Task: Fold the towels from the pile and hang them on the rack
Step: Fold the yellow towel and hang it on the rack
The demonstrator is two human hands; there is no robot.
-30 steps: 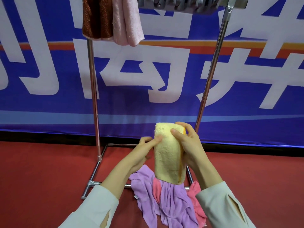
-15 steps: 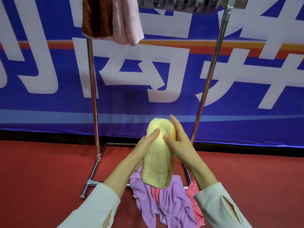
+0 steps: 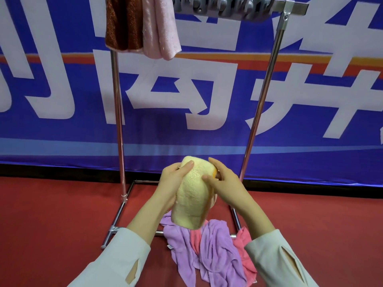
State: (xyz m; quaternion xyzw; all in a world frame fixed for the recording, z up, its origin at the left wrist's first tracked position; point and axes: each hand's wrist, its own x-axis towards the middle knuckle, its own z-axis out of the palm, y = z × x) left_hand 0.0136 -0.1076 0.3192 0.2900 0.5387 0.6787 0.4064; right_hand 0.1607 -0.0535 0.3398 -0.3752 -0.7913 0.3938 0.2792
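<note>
A folded pale yellow towel hangs between my hands above the floor. My left hand grips its left side, thumb over the front near the top. On its right side my right hand holds it, thumb pressing the front and fingers behind. Below lies the pile of purple towels and pink towels on the red floor. The metal rack stands behind, with a brown towel and a light pink towel draped over its top bar.
Grey clips line the rack's top bar to the right of the hung towels. The rack's base frame rests on the red carpet. A blue banner with white characters covers the wall behind.
The yellow towel has tilted, its lower end swinging left. My left hand has shifted up along its left side, and my right hand has moved over its right side.
</note>
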